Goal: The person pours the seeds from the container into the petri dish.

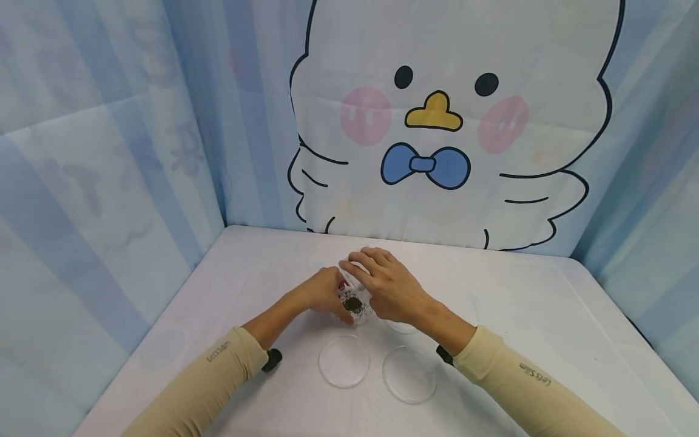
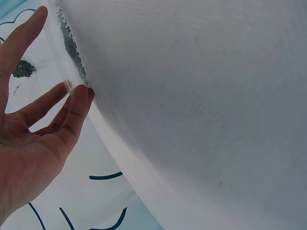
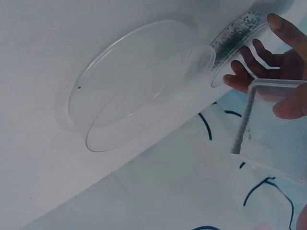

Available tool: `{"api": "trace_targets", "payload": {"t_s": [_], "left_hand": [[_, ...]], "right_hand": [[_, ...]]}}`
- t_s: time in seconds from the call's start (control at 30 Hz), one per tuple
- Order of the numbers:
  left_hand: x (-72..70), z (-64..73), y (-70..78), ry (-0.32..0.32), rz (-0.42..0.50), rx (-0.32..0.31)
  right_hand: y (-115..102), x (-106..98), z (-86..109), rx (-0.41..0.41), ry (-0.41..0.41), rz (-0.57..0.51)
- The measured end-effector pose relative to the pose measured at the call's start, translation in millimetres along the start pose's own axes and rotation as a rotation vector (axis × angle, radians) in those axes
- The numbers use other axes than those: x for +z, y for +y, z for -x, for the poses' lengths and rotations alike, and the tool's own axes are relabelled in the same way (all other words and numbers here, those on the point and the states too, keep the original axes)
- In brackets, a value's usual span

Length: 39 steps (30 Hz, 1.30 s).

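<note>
A round clear petri dish stands on the table with dark granules heaped in its middle and scattered around. My left hand grips this dish by its rim, thumb on the near side and fingers on the far side. Above it, my right hand holds a clear rectangular plastic box, tilted over the dish. The right thumb presses against the box wall. A grey strip runs along one box edge. In the left wrist view, a dark clump shows beyond the left fingers.
Two clear round dishes, a left one and a right one, lie nearer on the white table. Another clear dish is partly under the right hand. Patterned curtains close off the back and sides.
</note>
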<state>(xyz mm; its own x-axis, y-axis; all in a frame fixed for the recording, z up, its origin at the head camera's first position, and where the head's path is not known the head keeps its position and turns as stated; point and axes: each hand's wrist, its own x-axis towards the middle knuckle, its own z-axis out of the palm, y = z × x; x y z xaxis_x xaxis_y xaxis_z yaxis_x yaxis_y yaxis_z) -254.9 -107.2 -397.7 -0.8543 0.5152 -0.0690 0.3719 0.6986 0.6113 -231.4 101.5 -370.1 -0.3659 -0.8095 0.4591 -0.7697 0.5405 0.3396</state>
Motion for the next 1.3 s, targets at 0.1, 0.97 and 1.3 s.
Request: {"api": "trace_targets", "payload": {"t_s": [0.1, 0.97, 1.3], "left_hand": [[0.0, -0.2, 0.2, 0.0, -0.009, -0.003], [-2.5, 1.4, 3.0, -0.008, -0.034, -0.02], [-1.2, 2.2, 2.8, -0.012, -0.047, -0.027]], "right_hand": [[-0.3, -0.7, -0.6, 0.001, 0.002, 0.005], [0.9, -4.3, 0.9, 0.005, -0.019, 0.011], [0.4, -3.1, 2.8, 0.007, -0.021, 0.007]]}}
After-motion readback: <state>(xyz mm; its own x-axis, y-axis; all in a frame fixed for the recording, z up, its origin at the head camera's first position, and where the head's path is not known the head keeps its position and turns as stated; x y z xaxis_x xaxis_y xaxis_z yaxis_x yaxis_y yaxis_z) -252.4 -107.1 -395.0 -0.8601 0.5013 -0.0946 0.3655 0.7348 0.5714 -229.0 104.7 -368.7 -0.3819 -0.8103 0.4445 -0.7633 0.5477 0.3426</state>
